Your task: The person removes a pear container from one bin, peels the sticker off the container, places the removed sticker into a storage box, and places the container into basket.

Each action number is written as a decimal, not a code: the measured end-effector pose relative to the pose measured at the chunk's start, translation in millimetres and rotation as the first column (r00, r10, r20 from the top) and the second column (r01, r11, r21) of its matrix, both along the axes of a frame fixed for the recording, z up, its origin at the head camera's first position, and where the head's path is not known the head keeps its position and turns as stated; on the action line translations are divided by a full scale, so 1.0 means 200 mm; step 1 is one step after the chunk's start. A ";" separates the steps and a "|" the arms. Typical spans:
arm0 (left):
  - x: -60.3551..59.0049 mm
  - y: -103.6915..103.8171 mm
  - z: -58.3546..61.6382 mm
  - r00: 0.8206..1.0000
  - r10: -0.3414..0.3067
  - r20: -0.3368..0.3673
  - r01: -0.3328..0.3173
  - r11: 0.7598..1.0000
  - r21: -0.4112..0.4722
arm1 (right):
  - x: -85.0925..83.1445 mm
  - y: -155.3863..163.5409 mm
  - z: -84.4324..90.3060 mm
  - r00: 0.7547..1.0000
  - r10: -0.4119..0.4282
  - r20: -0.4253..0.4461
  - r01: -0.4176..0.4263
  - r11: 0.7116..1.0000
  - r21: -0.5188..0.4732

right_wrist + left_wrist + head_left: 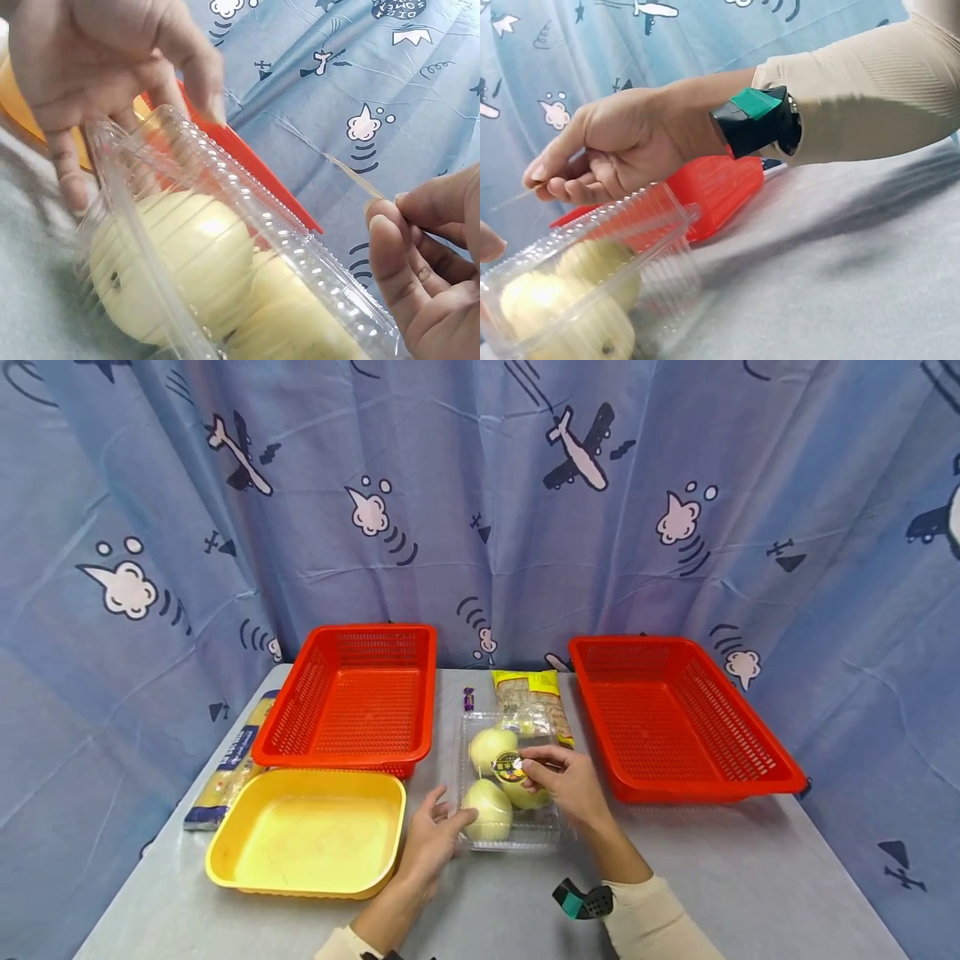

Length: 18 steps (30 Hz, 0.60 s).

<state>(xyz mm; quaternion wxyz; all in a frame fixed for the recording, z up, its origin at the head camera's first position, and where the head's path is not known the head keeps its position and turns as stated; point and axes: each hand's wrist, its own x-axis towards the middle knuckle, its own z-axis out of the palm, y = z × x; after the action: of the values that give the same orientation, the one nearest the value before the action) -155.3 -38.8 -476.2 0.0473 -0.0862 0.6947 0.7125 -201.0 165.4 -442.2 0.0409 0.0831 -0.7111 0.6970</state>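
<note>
A clear plastic box (pixel 536 831) of several round, pale yellow-green fruits (pixel 489 810), which look like pears, sits on the table. My right hand (pixel 566 781) pinches a round dark label (pixel 509 767) between thumb and fingertips, above the lid. Edge-on in the right wrist view, that label (pixel 352 178) is a thin strip in the air. At the box's near left corner is my left hand (pixel 431 839), its thumb over the lid's edge and its spread, fairly straight fingers along the side wall. Part of these fingers (pixel 139 169) shows through the plastic in the right wrist view.
Red baskets stand at the left (pixel 367 693) and right (pixel 675 718). A yellow tray (pixel 315 835) is at the near left, a long yellow-and-blue packet (pixel 232 760) beyond it. Behind the box lie a yellow-topped bag (pixel 543 685) and a small purple-wrapped sweet (pixel 468 698).
</note>
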 end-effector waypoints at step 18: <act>0.03 -0.08 0.12 0.933 -0.011 -0.359 -0.008 0.999 -0.050 | 0.00 -0.01 -0.01 1.000 -0.024 -0.009 0.024 1.000 0.020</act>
<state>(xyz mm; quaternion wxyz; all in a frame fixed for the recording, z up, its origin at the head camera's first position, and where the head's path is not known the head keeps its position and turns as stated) -149.0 -54.2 -452.3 -0.0821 0.0449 0.7094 0.6986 -200.4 164.1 -443.5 0.0514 0.0779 -0.7187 0.6890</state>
